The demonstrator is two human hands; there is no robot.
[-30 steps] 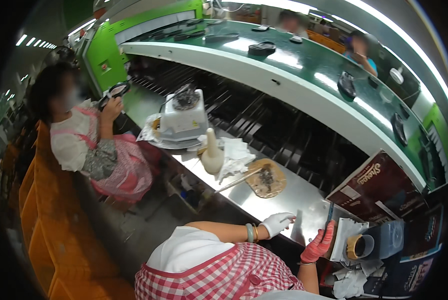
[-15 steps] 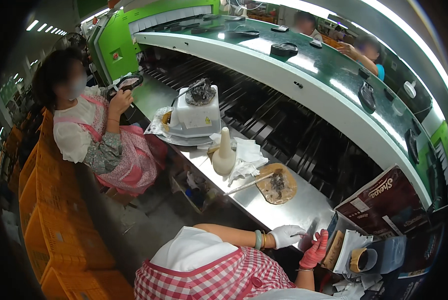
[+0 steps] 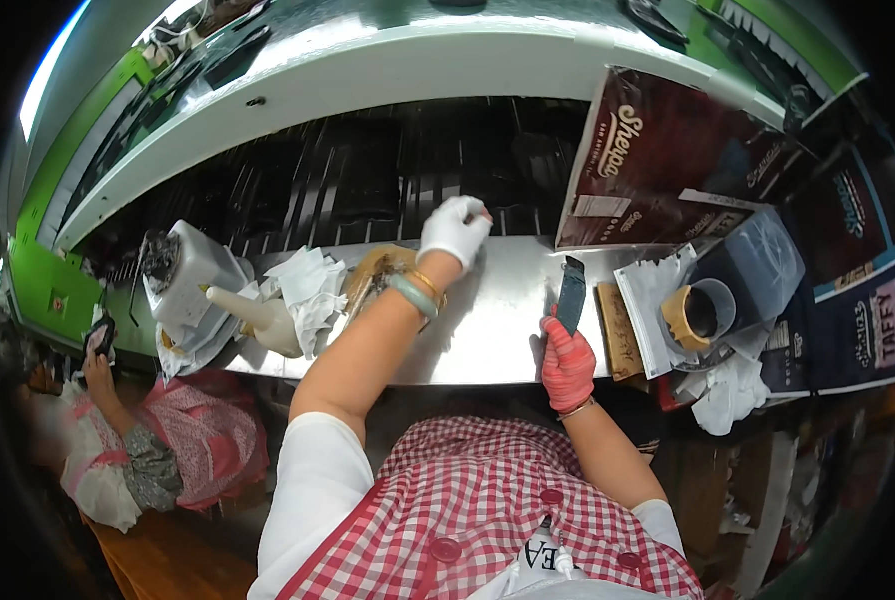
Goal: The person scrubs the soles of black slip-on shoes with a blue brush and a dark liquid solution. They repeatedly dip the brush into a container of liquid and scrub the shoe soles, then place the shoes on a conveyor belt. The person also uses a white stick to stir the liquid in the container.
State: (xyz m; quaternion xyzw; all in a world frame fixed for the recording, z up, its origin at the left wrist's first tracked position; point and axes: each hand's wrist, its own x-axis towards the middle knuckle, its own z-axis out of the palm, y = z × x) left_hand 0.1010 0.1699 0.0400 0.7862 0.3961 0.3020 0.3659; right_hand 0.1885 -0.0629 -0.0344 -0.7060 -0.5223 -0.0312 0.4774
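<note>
Left hand (image 3: 454, 229), in a white glove: stretched to the far edge of the steel worktop (image 3: 498, 330), fingers curled loosely inward, gripping nothing that can be seen; a green bangle and a thin gold one sit on the wrist.

Right hand (image 3: 568, 362), in a red glove: at the near edge of the worktop, right of centre, fingers closed around the lower end of a flat dark blade-shaped tool (image 3: 572, 294), which stands upright above the hand with its tip pointing to the far side.

Round brown wooden board (image 3: 378, 272): on the worktop just left of the left forearm, partly hidden by it.

Crumpled white cloth (image 3: 309, 290): left of the board, touching it.

Cream plastic squeeze bottle (image 3: 256, 316): lying on its side, left of the cloth.

Grey-white machine with a dark top (image 3: 186, 275): at the far left of the worktop.

Clear plastic bag (image 3: 656, 300): flat on the worktop, right of the tool.

Brown roll of tape (image 3: 694, 313): on the bag's right part.

Dark red cardboard box panel (image 3: 658, 150): standing at the far right.

Another person in a pink apron (image 3: 183, 450): seated at the near left, well apart.
</note>
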